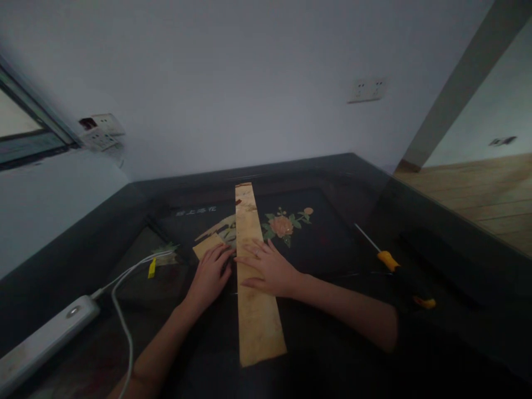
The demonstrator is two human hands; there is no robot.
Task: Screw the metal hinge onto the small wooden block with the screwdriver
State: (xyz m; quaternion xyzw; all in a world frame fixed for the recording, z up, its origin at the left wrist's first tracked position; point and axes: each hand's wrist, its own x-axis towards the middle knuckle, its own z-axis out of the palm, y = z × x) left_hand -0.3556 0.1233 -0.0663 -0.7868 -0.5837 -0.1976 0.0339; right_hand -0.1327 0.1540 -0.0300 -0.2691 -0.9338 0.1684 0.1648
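A long, narrow wooden board (260,327) lies lengthwise away from me on a dark tabletop, its far end stained and chipped. My right hand (272,269) rests flat across the board's middle with fingers spread. Just left of the board, my left hand (211,272) has its slightly bent fingers on the near edge of a small, light wooden piece (206,244), thumb apart. The fingertips partly hide that piece, so its full outline does not show. Behind it, a pale, irregular shape (216,227) reaches towards the board; I cannot tell whether it is loose or printed.
A screwdriver (387,260) with a yellow and black handle lies to the right. At left are a white power strip (50,338), its white cable (124,321) and a yellow tag (152,269). The dark table (332,177) bears a printed flower (281,226) and meets the wall behind.
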